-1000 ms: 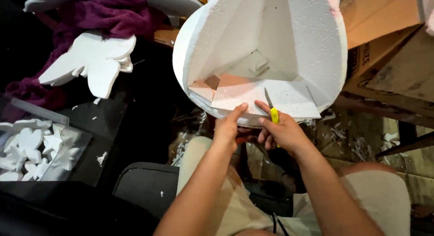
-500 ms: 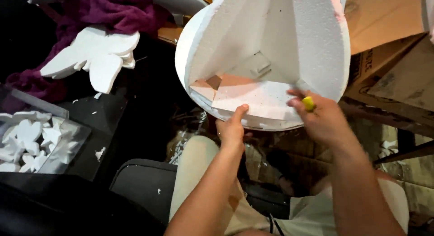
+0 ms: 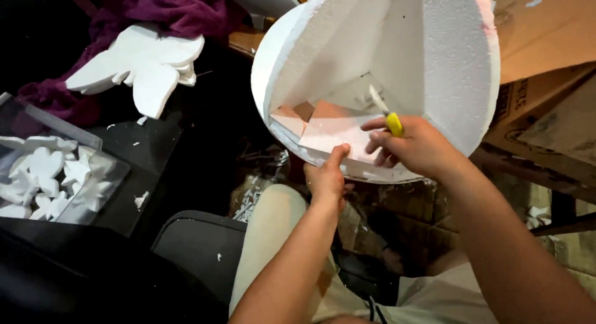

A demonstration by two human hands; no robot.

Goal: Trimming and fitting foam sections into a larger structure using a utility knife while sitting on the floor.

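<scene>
A large white foam shape (image 3: 434,57), rounded with inner walls and a flat insert, stands tilted in front of me. My left hand (image 3: 328,175) grips its lower rim, thumb up on the edge. My right hand (image 3: 415,145) holds a yellow-handled craft knife (image 3: 385,110), its blade pointing up into the hollow, above the white insert panel (image 3: 335,135).
A white foam cut-out with lobed edges (image 3: 139,63) lies on purple cloth (image 3: 180,10) at the left. A clear tray (image 3: 99,181) holds several small white foam shapes. Cardboard boxes (image 3: 546,94) stand at the right. A dark chair seat (image 3: 198,243) is below, and foam crumbs litter the floor.
My right hand swung out to the right with the knife, then came back inward; the blade now points up inside the hollow. The left hand stayed on the lower rim.
</scene>
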